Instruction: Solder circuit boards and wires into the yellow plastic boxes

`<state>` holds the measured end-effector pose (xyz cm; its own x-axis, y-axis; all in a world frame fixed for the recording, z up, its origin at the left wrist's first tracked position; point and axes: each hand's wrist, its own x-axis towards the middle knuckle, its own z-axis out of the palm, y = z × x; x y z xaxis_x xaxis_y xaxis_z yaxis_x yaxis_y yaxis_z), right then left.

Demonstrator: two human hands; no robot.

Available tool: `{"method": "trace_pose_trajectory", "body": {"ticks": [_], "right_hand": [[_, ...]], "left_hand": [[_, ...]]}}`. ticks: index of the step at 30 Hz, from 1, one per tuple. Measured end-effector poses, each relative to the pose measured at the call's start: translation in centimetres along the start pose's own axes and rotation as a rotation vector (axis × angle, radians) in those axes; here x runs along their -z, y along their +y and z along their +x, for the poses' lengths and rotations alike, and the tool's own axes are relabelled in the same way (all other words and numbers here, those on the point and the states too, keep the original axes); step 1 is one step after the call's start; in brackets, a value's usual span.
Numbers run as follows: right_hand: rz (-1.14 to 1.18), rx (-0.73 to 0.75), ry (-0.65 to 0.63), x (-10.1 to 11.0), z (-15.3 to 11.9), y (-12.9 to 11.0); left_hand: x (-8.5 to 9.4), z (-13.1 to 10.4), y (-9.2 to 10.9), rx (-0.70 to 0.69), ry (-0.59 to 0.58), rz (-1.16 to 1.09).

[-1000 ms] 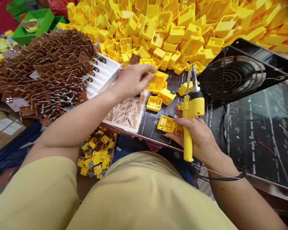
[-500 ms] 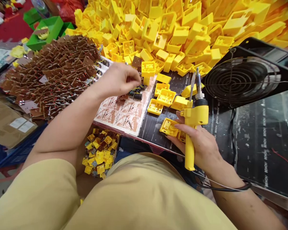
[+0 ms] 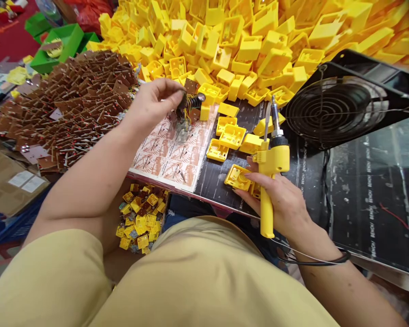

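One soldering gun (image 3: 275,160) (right hand (image 3: 288,200))

At left, the left hand (image 3: 157,102) pinches a wired part (image 3: 193,102); near right, the right hand (image 3: 286,197) grips a yellow soldering gun (image 3: 267,204) and yellow casing (image 3: 237,178).

This looks like an electronics assembly workshop, with parts massed in bulk: a great heap of open yellow plastic casings (image 3: 238,50) beside a mound of brown circuit boards (image 3: 78,104). A yellow soldering gun (image 3: 275,160), a black caged fan (image 3: 327,109) over the dark, scuffed worktop (image 3: 357,181), and green trays (image 3: 71,38) also show it.
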<state>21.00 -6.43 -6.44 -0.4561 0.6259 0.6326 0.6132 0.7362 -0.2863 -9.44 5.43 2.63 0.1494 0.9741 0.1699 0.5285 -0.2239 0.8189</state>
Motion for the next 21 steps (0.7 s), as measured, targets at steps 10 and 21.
{"method": "trace_pose_trajectory", "body": {"ticks": [10, 21], "right_hand": [[-0.004, -0.003, -0.003, 0.1, 0.2, 0.0], [0.007, 0.009, 0.024, 0.1, 0.3, -0.1]], "left_hand": [[3.9, 3.9, 6.8, 0.051, 0.006, -0.288], [-0.4, 0.6, 1.1, 0.199, -0.296, -0.2]]}}
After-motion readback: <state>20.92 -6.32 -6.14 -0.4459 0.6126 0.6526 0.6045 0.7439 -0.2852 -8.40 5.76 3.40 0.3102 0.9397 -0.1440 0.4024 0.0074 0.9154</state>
